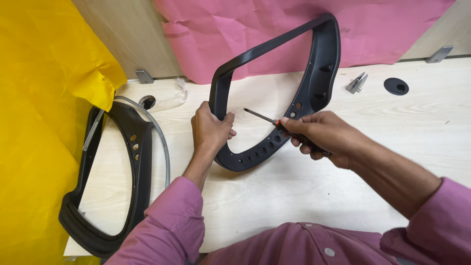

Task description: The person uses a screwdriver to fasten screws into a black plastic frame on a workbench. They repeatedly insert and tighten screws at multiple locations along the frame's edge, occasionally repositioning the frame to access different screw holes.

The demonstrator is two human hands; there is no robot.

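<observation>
The left hand [210,130] is clamped around the near left corner of a black plastic chair-back frame [314,73], which stands tilted up on its lower edge on the pale wooden desk [422,132] — the grip seems meant to steady the frame and keep its inner face turned toward the person. The right hand [321,135] is closed around the handle of a screwdriver [262,117], whose thin shaft points left across the frame's opening, its tip in the open gap and touching nothing. The row of holes along the frame's lower rail lies just below the shaft, so the tool is held near them rather than seated in any one.

A second black frame [125,181] lies flat at the desk's left edge with a grey metal rim [164,147] beside it — set aside, well apart from both hands. Yellow paper [39,98] and pink paper [274,29] hang behind, and a small metal bracket [357,82] and a round cable grommet [396,86] sit at the far right.
</observation>
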